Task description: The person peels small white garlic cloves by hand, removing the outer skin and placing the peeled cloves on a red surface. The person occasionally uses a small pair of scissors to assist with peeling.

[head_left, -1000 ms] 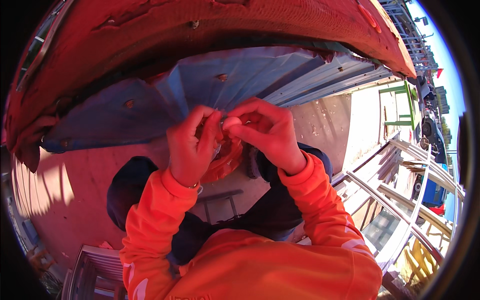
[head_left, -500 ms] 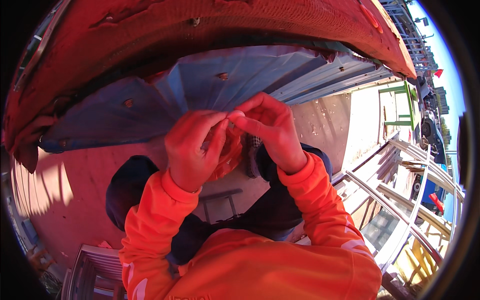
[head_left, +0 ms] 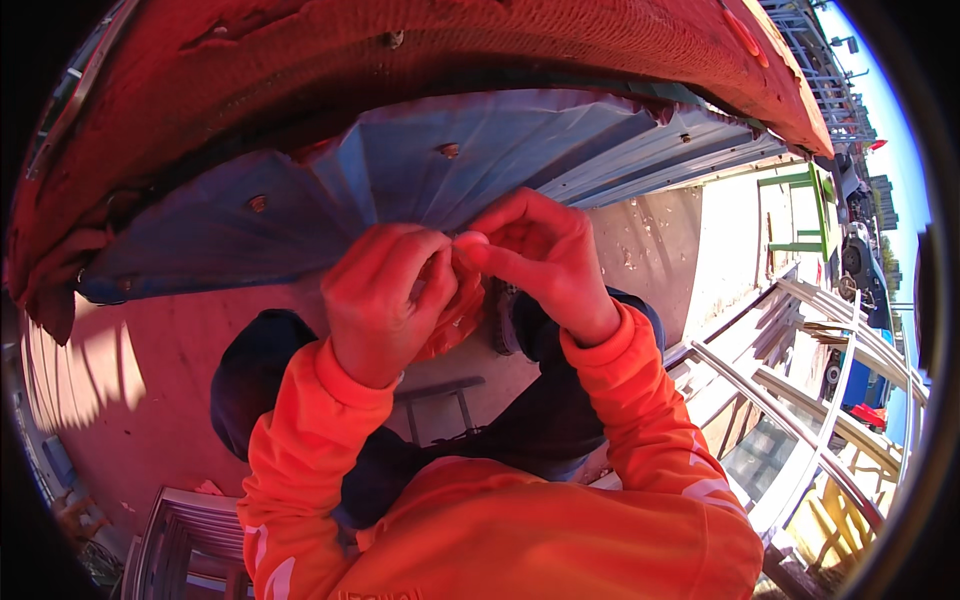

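Note:
My left hand [head_left: 385, 295] is closed, thumb and forefinger pinched together. My right hand [head_left: 545, 262] is closed too, with its thumb tip pressed to its forefinger right beside the left fingertips. Whatever lies in these pinches is too small or hidden to name. Below and partly behind my hands shows a shiny orange-red plastic bag [head_left: 455, 322]; I cannot tell whether my fingers hold it. Orange sleeves cover both forearms, and my dark-trousered knees are spread on either side.
Ahead stands a corrugated blue metal sheet [head_left: 400, 160] with rusty bolts, under a worn red covering [head_left: 500, 45]. A dark metal frame [head_left: 440, 392] lies between my legs. Pale window frames [head_left: 800, 410] are piled at right, near a green stand [head_left: 822, 210]; more frames [head_left: 180, 530] lie lower left.
My hands have drawn slightly apart: the left a little to the left, the right slightly right and down. Both stay pinched.

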Available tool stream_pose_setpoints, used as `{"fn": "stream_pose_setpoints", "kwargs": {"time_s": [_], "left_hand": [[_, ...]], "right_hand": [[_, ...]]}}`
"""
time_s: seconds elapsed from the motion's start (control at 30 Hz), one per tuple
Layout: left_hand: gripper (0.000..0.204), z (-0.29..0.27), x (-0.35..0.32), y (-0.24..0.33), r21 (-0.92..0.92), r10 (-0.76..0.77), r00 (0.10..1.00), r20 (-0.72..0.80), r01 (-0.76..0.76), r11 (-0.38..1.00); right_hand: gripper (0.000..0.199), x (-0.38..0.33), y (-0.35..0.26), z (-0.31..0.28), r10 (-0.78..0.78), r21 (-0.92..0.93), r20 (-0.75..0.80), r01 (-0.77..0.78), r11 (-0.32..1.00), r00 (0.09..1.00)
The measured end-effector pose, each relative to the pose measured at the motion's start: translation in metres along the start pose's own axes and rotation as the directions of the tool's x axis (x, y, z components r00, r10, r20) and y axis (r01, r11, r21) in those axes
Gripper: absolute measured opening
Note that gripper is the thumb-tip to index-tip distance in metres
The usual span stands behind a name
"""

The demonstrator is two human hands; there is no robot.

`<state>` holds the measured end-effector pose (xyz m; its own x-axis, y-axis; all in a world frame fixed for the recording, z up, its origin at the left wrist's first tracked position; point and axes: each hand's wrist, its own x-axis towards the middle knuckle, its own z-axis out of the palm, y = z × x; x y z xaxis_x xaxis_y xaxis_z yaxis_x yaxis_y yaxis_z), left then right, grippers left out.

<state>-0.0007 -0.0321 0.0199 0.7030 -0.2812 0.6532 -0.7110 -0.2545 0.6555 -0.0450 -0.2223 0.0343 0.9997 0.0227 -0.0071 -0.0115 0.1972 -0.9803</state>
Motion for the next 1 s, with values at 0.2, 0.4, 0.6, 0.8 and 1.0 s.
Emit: {"fn": "stream_pose_setpoints", "kwargs": {"time_s": [0.2,0.4,0.6,0.8,1.0], "left_hand": [[0.013,-0.005,0.001,-0.005,-0.135,-0.218,0.969,0.112,0.232,0.963],[0.016,-0.004,-0.002,-0.006,-0.237,-0.257,0.955,0.151,0.287,0.928],[0.016,-0.011,0.004,0.004,-0.299,-0.182,0.979,0.095,0.203,0.933],[0.013,-0.011,-0.001,-0.006,-0.218,-0.309,0.925,0.222,0.356,0.909],[0.007,-0.002,0.014,0.007,-0.214,-0.100,0.994,0.053,0.109,0.971]], "right_hand": [[0.014,-0.005,-0.019,-0.008,0.091,0.061,0.253,-0.110,0.992,0.963],[0.014,-0.001,-0.017,-0.004,0.129,0.086,0.096,-0.137,0.987,0.987],[0.017,-0.001,-0.008,-0.003,0.066,0.067,0.083,-0.071,0.995,0.994],[0.016,-0.001,-0.008,-0.005,0.076,0.192,0.206,-0.116,0.974,0.976],[0.016,0.003,-0.002,-0.006,0.064,0.184,0.118,-0.085,0.979,0.991]]}}
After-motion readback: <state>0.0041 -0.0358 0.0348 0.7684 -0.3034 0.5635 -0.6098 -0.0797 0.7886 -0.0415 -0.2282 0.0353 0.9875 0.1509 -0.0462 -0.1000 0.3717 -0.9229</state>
